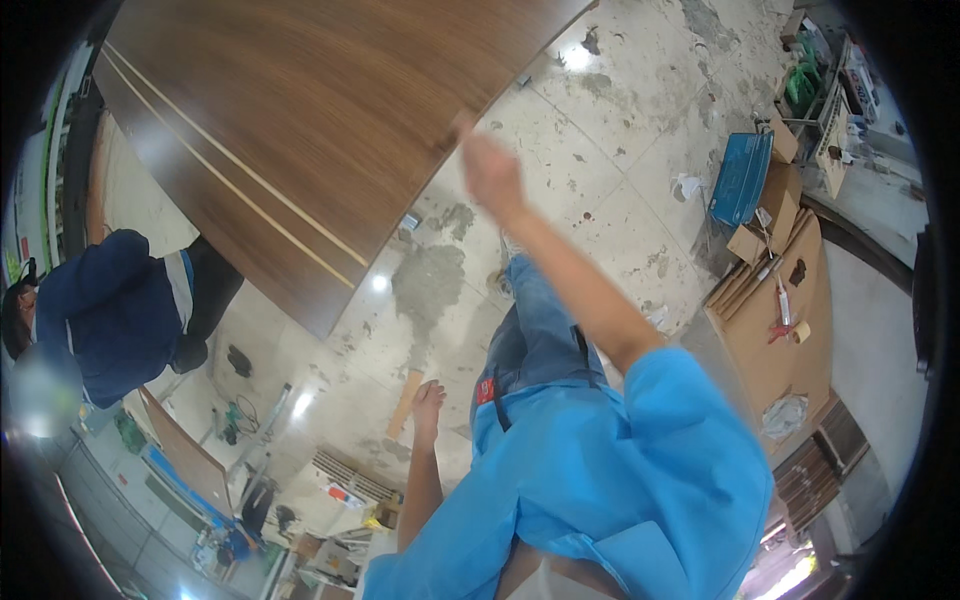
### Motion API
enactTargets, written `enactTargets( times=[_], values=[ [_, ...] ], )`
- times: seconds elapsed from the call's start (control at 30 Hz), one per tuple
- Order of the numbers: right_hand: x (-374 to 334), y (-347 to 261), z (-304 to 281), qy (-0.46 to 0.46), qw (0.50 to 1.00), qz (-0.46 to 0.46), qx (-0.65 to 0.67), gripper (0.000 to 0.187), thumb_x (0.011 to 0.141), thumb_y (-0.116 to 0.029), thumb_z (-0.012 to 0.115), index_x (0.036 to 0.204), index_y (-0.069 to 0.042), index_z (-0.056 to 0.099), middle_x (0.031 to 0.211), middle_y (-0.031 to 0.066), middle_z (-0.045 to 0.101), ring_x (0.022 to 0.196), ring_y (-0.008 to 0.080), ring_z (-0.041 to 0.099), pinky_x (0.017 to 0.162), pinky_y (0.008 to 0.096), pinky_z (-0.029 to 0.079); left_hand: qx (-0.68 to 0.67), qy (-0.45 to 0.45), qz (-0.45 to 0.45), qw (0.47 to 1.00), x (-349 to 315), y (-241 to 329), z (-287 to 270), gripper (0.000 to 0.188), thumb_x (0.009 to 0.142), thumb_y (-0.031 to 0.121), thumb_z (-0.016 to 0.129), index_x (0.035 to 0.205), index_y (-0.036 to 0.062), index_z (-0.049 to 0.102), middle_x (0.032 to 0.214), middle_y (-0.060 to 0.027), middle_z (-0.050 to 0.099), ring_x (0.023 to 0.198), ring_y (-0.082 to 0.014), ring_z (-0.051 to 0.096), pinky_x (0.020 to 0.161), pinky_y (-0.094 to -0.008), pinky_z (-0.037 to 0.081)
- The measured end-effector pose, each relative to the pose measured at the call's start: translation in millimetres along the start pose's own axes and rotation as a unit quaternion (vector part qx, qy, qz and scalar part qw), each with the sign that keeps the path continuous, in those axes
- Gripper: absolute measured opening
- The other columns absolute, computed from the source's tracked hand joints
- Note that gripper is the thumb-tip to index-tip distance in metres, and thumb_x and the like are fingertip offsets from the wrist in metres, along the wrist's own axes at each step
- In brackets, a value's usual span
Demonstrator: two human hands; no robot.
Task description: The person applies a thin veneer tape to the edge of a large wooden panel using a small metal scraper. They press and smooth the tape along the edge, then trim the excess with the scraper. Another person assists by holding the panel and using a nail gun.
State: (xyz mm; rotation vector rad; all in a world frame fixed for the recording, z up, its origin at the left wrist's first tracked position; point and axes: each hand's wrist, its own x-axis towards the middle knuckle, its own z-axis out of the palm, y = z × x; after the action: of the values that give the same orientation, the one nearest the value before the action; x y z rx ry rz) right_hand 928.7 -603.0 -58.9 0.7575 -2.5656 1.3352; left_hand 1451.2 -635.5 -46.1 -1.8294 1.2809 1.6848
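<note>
A large brown wood-grain panel (300,120) fills the upper left, with two thin pale strips (240,175) lying along it. My right hand (492,175) is stretched forward beside the panel's right edge. It is blurred, and whether its fingers touch the edge or hold anything cannot be made out. My left hand (428,402) hangs low over the floor with its fingers loosely bent and nothing visible in them. Close by that hand, a short light-brown wood piece (404,404) appears to lie on the floor.
Another person in dark blue (115,310) bends at the panel's left side. At the right, a blue case (741,178) stands by cardboard boxes, near a brown board (790,350) carrying a caulking gun (782,305) and a tape roll (800,331). The tiled floor (640,130) is stained.
</note>
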Motion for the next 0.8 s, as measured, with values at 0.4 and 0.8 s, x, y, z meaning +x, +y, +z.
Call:
enactTargets(
  times=[0.4, 0.8],
  values=[
    [48, 18, -29, 0.057, 0.996, 0.021, -0.065, 0.043, 0.094, -0.005, 0.061, 0.137, -0.012, 0.064, 0.089, 0.0127, 0.068, 0.076, 0.0295, 0.068, 0.065, 0.0412, 0.057, 0.092, -0.063, 0.148, 0.983, 1, 155, 17, 0.044, 0.108, 0.032, 0.055, 0.138, 0.0, 0.061, 0.123, -0.0137, 0.071, 0.11, -0.0215, 0.067, 0.094, -0.0338, 0.051],
    [-16, -34, 8, 0.065, 0.991, 0.09, -0.069, 0.045, 0.094, -0.005, 0.058, 0.138, -0.012, 0.063, 0.102, 0.0124, 0.072, 0.089, 0.0317, 0.071, 0.071, 0.0419, 0.059, 0.116, -0.005, 0.057, 0.992, 66, 33, -194, 0.038, 0.105, 0.032, 0.06, 0.132, 0.0052, 0.063, 0.116, -0.0103, 0.072, 0.099, -0.0181, 0.069, 0.084, -0.0327, 0.053]
  ],
)
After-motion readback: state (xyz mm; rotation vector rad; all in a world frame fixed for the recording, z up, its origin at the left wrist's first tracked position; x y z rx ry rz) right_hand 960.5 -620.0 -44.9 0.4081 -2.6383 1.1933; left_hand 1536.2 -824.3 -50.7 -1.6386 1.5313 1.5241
